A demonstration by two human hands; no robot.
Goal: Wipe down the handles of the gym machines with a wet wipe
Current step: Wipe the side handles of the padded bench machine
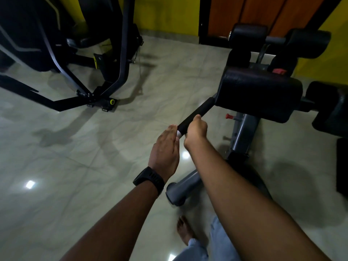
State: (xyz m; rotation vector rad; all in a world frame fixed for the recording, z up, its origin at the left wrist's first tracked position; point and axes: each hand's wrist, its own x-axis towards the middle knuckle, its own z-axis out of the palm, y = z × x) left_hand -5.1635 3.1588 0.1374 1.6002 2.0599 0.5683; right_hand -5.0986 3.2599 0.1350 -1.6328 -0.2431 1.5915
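— At the handle's free end, what is each hand doing?
— Right hand [195, 131] is wrapped round the black foam handle [197, 112], fingers curled, close to its end. Left hand [165, 146] is flat, fingers straight, pressed against that end. A white sliver between them reads as the wet wipe [179, 134]; which hand carries it cannot be told.
— Where does the handle sit?
— It juts from the left edge of the bench's black pad [259, 95] and slants down toward the person.
— Note for doing the step well?
— Judgement: foam drags, so the wipe should turn around the grip while sliding its whole length up to the pad, not only the tip. The end face needs a pass too, with the other hand steadying the bar.
— Surface and room?
— Pale glossy floor [94, 147] with lamp glints. Grey foot tube [180, 191] lies below the forearms. Second black machine [94, 72] stands toward the floor's far left corner. Yellow wall [165, 12] and wooden door [263, 12] are behind. Black watch [148, 178] is on the left wrist.
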